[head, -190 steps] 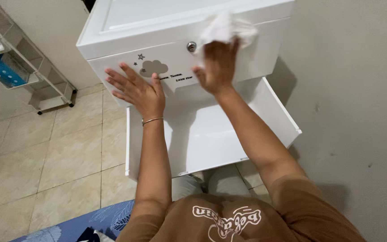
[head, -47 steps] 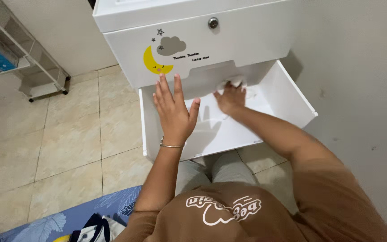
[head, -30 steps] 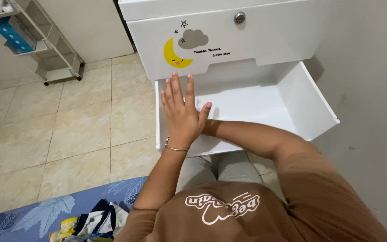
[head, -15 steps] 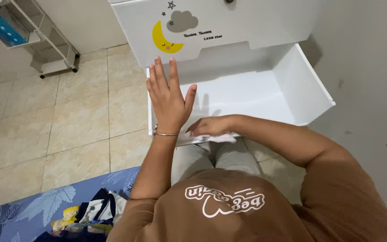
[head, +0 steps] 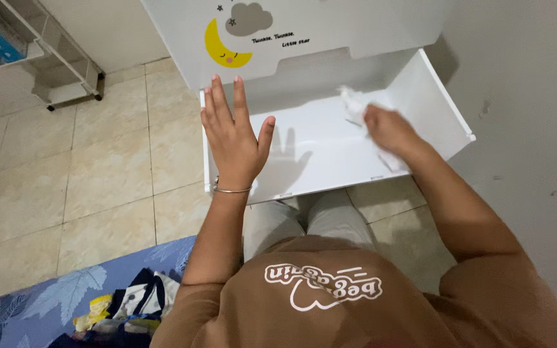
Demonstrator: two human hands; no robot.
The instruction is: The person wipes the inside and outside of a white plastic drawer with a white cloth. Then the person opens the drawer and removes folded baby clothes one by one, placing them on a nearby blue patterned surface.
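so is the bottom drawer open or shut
Open: the drawer is pulled out, its white inside showing, with the right hand holding a cloth in it.

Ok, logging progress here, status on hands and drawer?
Left hand open, flat over drawer's left edge. Right hand presses white cloth inside open drawer. Nothing else inside.

Your right hand [head: 391, 129] presses a crumpled white cloth [head: 354, 103] against the floor of the pulled-out white drawer [head: 317, 151], toward its right wall. The cloth bunches out beyond your fingers, one corner trailing under your wrist. Your left hand [head: 230, 138] hovers flat, fingers spread, over the drawer's left side.
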